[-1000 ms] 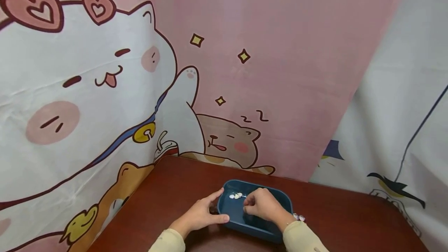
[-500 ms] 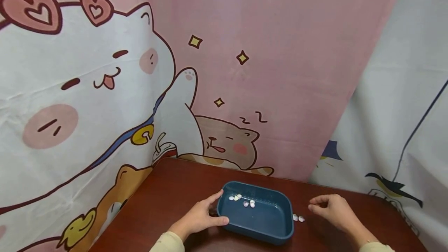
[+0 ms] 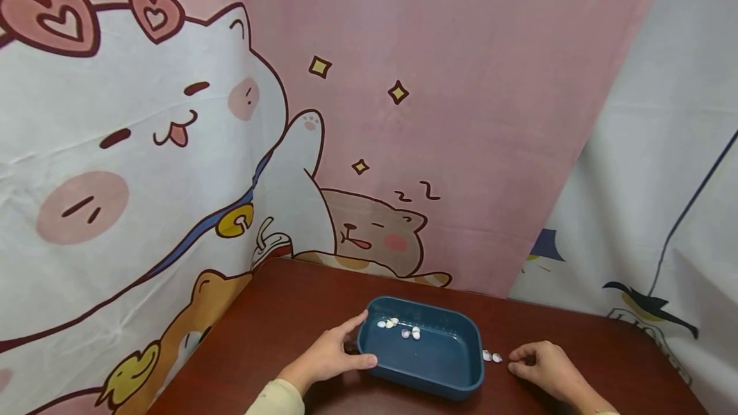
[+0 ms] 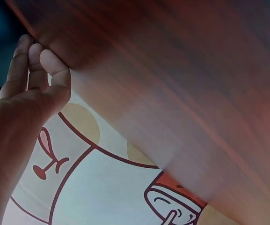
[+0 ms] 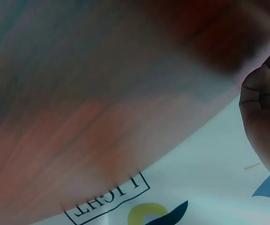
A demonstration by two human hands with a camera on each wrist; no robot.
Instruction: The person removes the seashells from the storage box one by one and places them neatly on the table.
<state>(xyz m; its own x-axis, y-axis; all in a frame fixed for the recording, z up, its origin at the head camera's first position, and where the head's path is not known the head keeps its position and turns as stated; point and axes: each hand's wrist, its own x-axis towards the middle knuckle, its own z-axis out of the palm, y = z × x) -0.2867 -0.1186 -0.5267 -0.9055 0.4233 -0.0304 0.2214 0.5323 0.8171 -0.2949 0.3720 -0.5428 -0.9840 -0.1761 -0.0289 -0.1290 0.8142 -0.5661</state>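
Note:
In the head view, a dark blue rectangular tray (image 3: 423,364) with raised walls stands on the table. My left hand (image 3: 328,354) holds its left end, the thumb at the near corner and the index finger along the end wall. Small white shell-like pieces (image 3: 416,333) lie in two groups inside the tray. Two more white pieces (image 3: 496,358) lie on the table just outside its right end. Just to their right hovers or rests my right hand (image 3: 544,367), fingers loosely curled, with nothing visible in it. The left wrist view shows curled left fingers (image 4: 55,65) beside the tray's dark wall.
The reddish-brown table (image 3: 311,300) meets a cartoon-printed cloth (image 3: 461,114) along its back and left edges. Another white printed cloth (image 3: 663,210) hangs at the right.
My right hand has left the tray and moved to the right, then lowered beside the two pieces on the table. A second group of pieces shows inside the tray. My left hand stays put.

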